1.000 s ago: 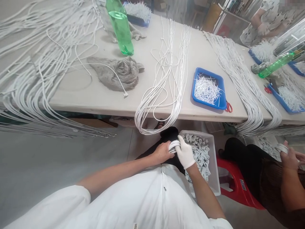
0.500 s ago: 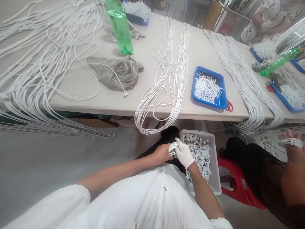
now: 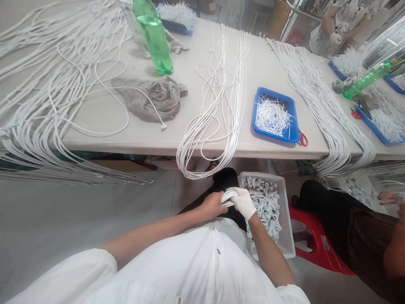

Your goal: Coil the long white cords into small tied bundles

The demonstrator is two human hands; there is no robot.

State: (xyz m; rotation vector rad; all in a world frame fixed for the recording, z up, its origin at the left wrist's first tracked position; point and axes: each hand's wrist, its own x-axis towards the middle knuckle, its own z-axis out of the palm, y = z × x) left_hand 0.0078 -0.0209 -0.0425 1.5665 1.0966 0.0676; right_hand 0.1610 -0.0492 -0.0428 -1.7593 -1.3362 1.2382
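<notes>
Above my lap, a coiled bundle of white cable point(image 3: 228, 198) is gripped between both hands. My bare left hand point(image 3: 212, 205) is closed round its left end. My right hand point(image 3: 244, 203), in a white glove, is closed on the right end; its fingertips are partly hidden by the coil. Just right of my lap stands a white bin point(image 3: 286, 228) of wound cable bundles point(image 3: 267, 207). Ahead, long loops of white cable point(image 3: 232, 126) lie on the table point(image 3: 148, 141) and droop over its front edge.
A grey cloth point(image 3: 158, 99), a green bottle point(image 3: 155, 40), a blue tray point(image 3: 295, 122) of short white strips and red scissors point(image 3: 303, 139) lie on the table. More cables point(image 3: 57, 105) spread at left. A co-worker sits right by a red stool point(image 3: 311, 240); another person stands across.
My gloved right hand has shifted its fingers on the coil, its raised thumb now lowered over it. The co-worker's hand at right has moved lower and stretched its cable.
</notes>
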